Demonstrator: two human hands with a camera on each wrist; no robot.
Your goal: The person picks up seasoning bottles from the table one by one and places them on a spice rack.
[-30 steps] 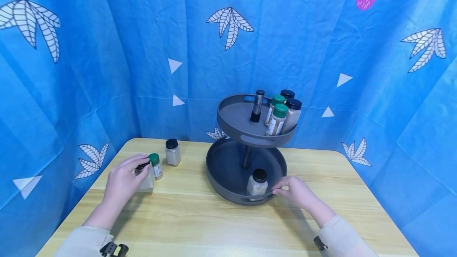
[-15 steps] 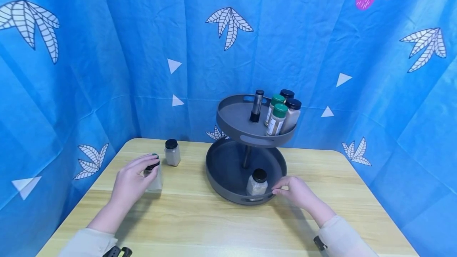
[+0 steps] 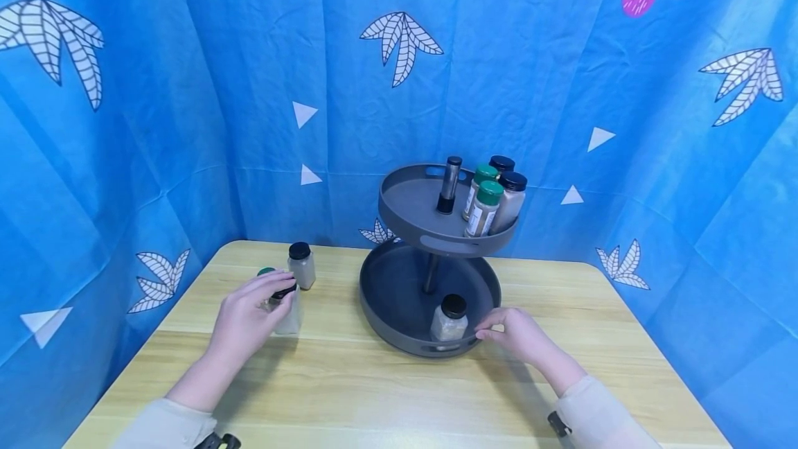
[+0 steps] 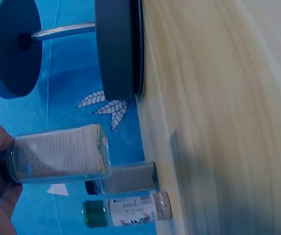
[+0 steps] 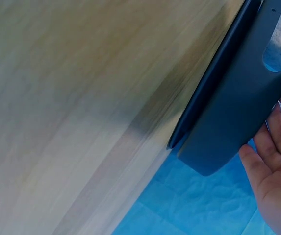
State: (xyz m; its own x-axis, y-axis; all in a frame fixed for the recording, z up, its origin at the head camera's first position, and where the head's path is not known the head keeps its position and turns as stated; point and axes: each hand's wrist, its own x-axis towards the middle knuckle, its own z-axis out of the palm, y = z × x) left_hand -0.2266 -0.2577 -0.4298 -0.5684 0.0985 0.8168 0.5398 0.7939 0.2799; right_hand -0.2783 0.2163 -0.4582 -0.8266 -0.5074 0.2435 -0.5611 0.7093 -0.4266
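My left hand (image 3: pixel 249 314) grips the black lid of a clear square spice jar (image 4: pixel 62 152) with pale contents, which hangs above the table, apart from it. Behind it stand a green-capped spice bottle (image 4: pixel 135 209) and another black-lidded jar (image 3: pixel 302 267). My right hand (image 3: pixel 520 338) pinches the rim of the lower tier of a dark grey two-tier turntable (image 3: pixel 399 328). Beside those fingers, a black-lidded jar (image 3: pixel 449 324) stands in that tier. In the right wrist view, fingertips rest against the outer wall (image 5: pixel 228 117); their inner side is partly hidden.
The upper tier (image 3: pixel 411 203) carries two green-capped bottles (image 3: pixel 483 210) and two black-lidded jars (image 3: pixel 510 203) crowded at its right. A short post (image 3: pixel 450 182) rises at its middle. A blue patterned curtain (image 3: pixel 349 123) encloses the wooden table (image 3: pixel 349 393).
My left hand has carried the jar to the right, past the green-capped bottle and in front of the standing black-lidded jar. My right hand and the turntable stay put.
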